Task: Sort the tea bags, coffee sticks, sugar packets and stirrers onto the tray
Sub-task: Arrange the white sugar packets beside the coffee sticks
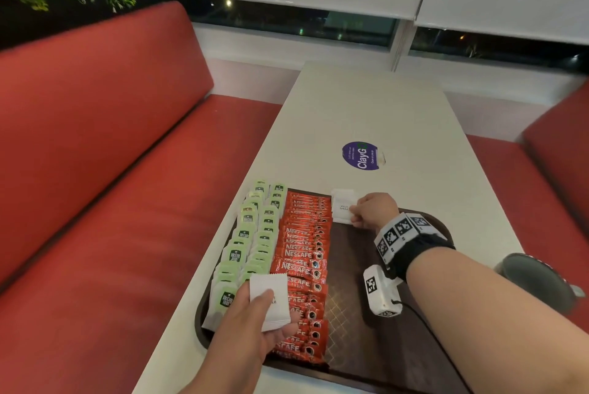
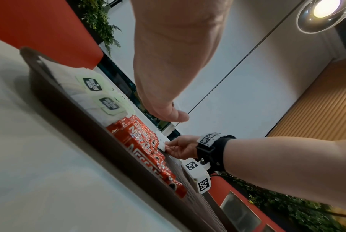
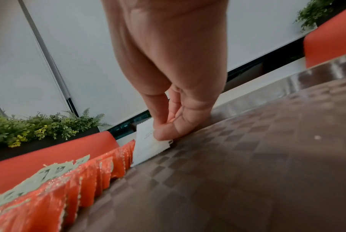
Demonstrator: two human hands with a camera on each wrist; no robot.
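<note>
Only the head view shows the left hand [image 1: 251, 326] gripping a stack of sugar packets [image 1: 269, 301]; the right hand [image 1: 371, 210] pinches a sugar packet [image 1: 342, 206] at the tray's [image 1: 357, 346] twelve o'clock edge, its print blurred.

I count 2 columns of green tea bags [image 1: 247, 245] and 1 column of red coffee sticks [image 1: 304, 261] on 1 brown tray [image 1: 357, 323]; both overlap too tightly for a per-item count. White sugar packets: 1 stack at the tray's far edge [image 1: 342, 206], 1 stack held [image 1: 270, 301], number per stack unclear. Also 2 hands, 1 desk [image 1: 360, 106], 1 purple sticker [image 1: 361, 155].
</note>
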